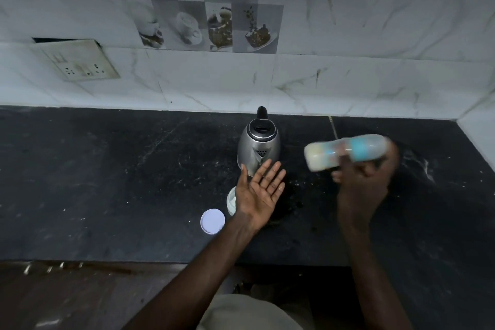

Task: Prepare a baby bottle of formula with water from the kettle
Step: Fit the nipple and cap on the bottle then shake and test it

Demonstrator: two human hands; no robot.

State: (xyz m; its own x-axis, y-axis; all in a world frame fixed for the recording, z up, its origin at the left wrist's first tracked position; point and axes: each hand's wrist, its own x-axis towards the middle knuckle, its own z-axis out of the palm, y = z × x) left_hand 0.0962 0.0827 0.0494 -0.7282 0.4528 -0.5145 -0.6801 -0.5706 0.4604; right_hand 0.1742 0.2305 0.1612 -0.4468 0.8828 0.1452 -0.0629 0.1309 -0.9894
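Seemingly almost done: a loose lid (212,221) and white tub (231,199) sit near the countertop's (107,182) front edge. The left hand (261,190) lies spread palm-up before the kettle (258,146). The right hand (361,185) grasps the blurred, milky baby bottle (348,151) aloft, probably mixing.

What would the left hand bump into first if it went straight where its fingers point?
Most likely the steel kettle: the open left hand aims its fingers at the kettle's lower body. How high the hand floats is unclear, so that's a guess.
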